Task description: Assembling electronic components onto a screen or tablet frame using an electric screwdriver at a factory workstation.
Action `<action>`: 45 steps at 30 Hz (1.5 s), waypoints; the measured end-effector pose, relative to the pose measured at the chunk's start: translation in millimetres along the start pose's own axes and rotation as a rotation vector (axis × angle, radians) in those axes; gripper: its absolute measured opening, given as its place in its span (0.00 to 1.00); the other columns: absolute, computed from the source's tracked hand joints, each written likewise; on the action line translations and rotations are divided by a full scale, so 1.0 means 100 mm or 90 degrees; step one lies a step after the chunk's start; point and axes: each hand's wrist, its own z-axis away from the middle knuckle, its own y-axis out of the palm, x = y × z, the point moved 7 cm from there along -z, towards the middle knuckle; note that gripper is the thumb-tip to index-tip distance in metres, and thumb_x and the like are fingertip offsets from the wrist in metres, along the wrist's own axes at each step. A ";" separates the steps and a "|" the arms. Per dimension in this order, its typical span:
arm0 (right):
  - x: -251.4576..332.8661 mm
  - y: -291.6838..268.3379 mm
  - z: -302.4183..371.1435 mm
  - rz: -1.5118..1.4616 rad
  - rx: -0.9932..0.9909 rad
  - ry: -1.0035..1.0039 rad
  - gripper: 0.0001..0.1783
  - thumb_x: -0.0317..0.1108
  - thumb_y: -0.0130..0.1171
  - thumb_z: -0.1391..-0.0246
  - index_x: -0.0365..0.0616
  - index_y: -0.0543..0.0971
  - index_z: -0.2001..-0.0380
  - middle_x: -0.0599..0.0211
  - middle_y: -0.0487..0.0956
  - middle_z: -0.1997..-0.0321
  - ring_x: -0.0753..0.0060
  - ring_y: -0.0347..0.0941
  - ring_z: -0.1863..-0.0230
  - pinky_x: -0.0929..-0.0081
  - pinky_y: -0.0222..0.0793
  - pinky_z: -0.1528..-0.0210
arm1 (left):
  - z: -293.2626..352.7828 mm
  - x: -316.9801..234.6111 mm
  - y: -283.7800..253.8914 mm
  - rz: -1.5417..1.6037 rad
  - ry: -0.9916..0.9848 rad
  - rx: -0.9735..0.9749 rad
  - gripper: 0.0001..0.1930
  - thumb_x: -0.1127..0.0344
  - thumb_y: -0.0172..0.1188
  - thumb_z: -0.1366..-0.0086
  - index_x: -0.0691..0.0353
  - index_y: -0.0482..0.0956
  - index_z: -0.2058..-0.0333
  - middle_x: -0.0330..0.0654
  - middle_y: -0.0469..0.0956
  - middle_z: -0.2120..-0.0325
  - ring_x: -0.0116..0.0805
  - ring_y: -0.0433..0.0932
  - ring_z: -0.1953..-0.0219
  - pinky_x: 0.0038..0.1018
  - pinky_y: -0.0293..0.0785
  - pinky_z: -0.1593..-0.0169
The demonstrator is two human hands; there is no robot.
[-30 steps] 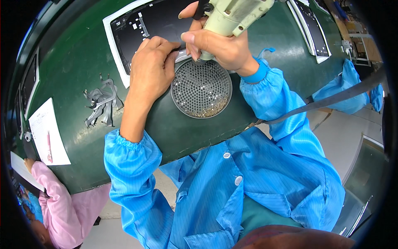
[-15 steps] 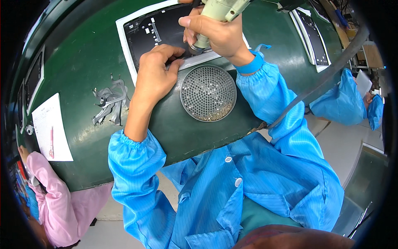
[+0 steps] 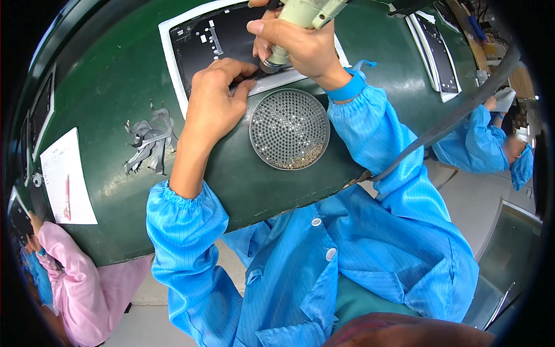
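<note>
My right hand (image 3: 307, 51) is wrapped round a pale green electric screwdriver (image 3: 305, 13), its nose pointing down at the near edge of a black panel (image 3: 193, 49) with a white border. Beside that nose, my left hand (image 3: 214, 101) rests on the same edge with fingers bent and thumb drawn in. Whatever lies between its fingertips is too small to make out. Just nearer to me sits a round metal dish (image 3: 280, 124) covered in small pits, with many tiny screws (image 3: 306, 156) heaped at its near side.
Grey flat cables (image 3: 150, 139) lie left of my forearm, beyond them a white paper (image 3: 69, 185) with a pink pen (image 3: 67, 199). More framed panels (image 3: 430, 55) lie at right. A dark cord (image 3: 445, 130) crosses my right sleeve. Co-workers sit at left in pink (image 3: 69, 260) and right in blue (image 3: 477, 141).
Both my hands stay almost in place at the panel edge, the view shifting slightly. At right, the co-worker has raised an arm with a white sheet; a dark panel now shows by the left co-worker's hand.
</note>
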 end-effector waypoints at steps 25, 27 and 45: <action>0.18 0.18 0.00 0.171 0.049 -0.076 0.15 0.22 0.61 0.50 0.30 0.71 0.58 0.70 0.74 0.79 0.79 0.72 0.79 0.79 0.68 0.77 | -0.01 -0.06 -0.09 -0.006 0.021 -0.011 0.09 0.79 0.61 0.50 0.70 0.80 0.68 0.51 0.79 0.71 0.48 0.79 0.67 0.34 0.75 0.62; 0.18 0.08 0.01 0.101 -0.029 -0.074 0.10 0.25 0.67 0.57 0.34 0.79 0.70 0.70 0.75 0.83 0.82 0.70 0.81 0.79 0.71 0.68 | -0.05 -0.09 -0.03 -0.023 0.039 -0.008 0.08 0.79 0.61 0.51 0.70 0.80 0.69 0.52 0.79 0.71 0.50 0.78 0.66 0.36 0.74 0.61; 0.84 -1.05 0.58 0.263 -0.199 -0.084 0.21 0.24 0.61 0.50 0.36 0.73 0.51 0.75 0.72 0.82 0.84 0.67 0.83 0.83 0.64 0.80 | -0.19 0.69 -0.89 -0.175 -0.339 0.116 0.21 0.55 0.68 0.43 0.64 0.73 0.85 0.30 0.66 0.89 0.18 0.61 0.84 0.21 0.57 0.81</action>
